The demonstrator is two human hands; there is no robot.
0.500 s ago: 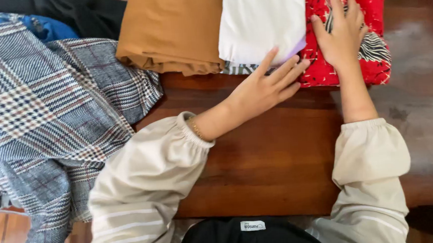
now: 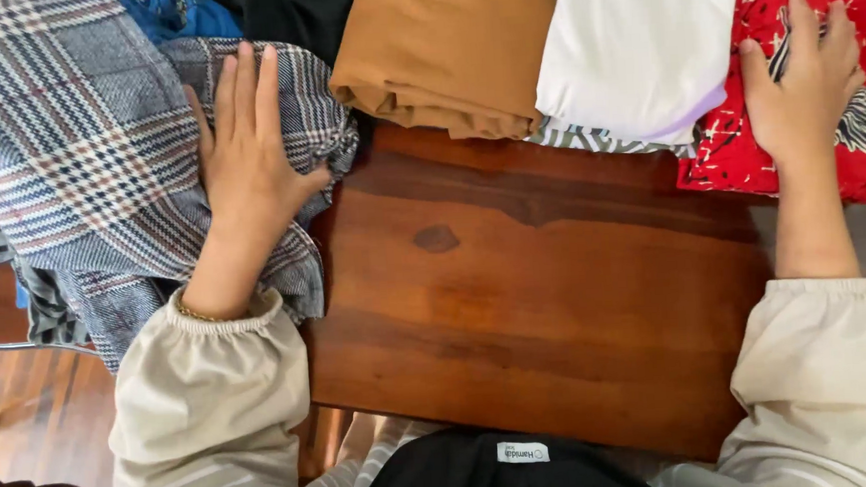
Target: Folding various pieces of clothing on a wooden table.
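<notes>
Head view, near edge first: dark garment with a small white label against the wooden table, pale cuffed sleeves either side. Further out, left hand shifted off the folded stack and laid flat on the checked garment at the table's left edge; fingers straight and together, thumb out, pressing on the cloth rather than gripping it. Half a second before, rested beside the white fabric. Right hand unmoved, spread open on the red patterned cloth, nothing gripped. Beyond, folded tan fabric and white fabric side by side, blue cloth at the far left. Attention apparently turned from the stack to the checked piece.
</notes>
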